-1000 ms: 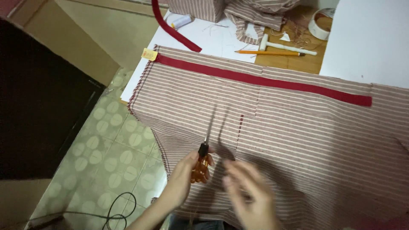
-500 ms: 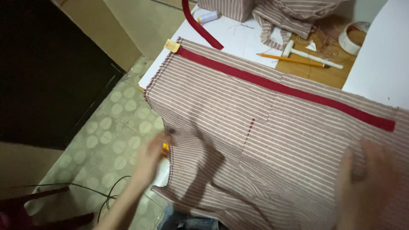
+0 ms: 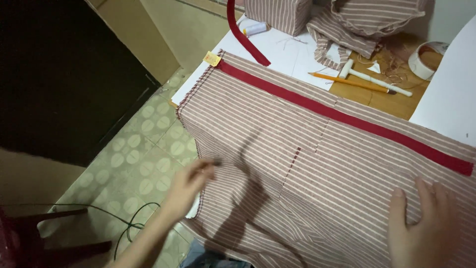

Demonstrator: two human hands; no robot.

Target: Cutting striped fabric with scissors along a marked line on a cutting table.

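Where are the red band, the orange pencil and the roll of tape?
red band (image 3: 347,118), head view, middle of the strip sewn across the striped cloth.
orange pencil (image 3: 342,80), head view, middle of its shaft.
roll of tape (image 3: 416,64), head view, its white outer wall.

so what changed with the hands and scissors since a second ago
The hands parted: the left hand went to the striped cloth's left edge, and the right hand now lies flat on its right side. The scissors are no longer visible. The red band and pencil stayed put.
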